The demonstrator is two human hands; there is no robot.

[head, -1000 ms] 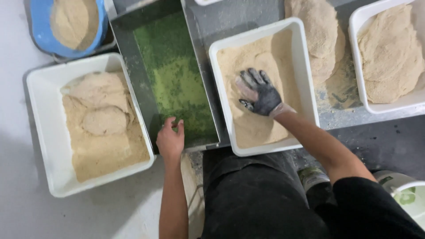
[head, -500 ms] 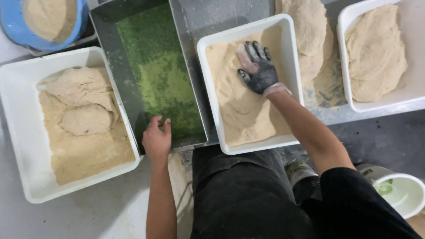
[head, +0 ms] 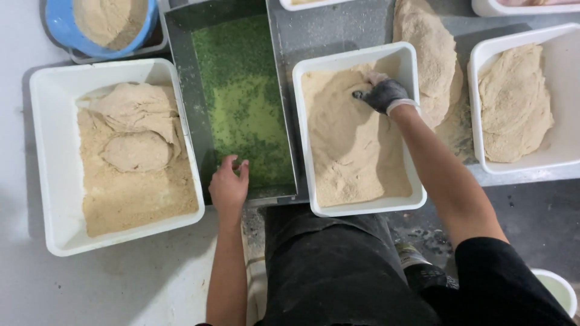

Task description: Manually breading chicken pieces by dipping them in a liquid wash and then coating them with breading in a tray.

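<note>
The pale, sandy breadcrumb coating is lying heaped in the white rectangular plastic tub at the near edge of the grey, crumb-dusted metal counter, and the right hand, in a dark crumb-caked glove, is digging into its far right corner. The fingers are curling down into the crumbs, tips buried, so whether they are pinching anything is impossible to tell; one finger is pointing left across the surface. The crumbs are looking dry and fine, scooped into a hollow under the palm.

Just left of that tub, the bare left hand is resting on the near rim of the dark metal tray of speckled green liquid batter, fingers loosely bent and slightly apart, gripping nothing.

Further left, a larger white plastic tub is holding flat, lumpy crumbed cutlets on a bed of crumbs. A blue round bowl of crumbs is sitting at the far left corner. To the right, more breaded pieces are lying on the counter, beside another white tub of coated pieces.
</note>
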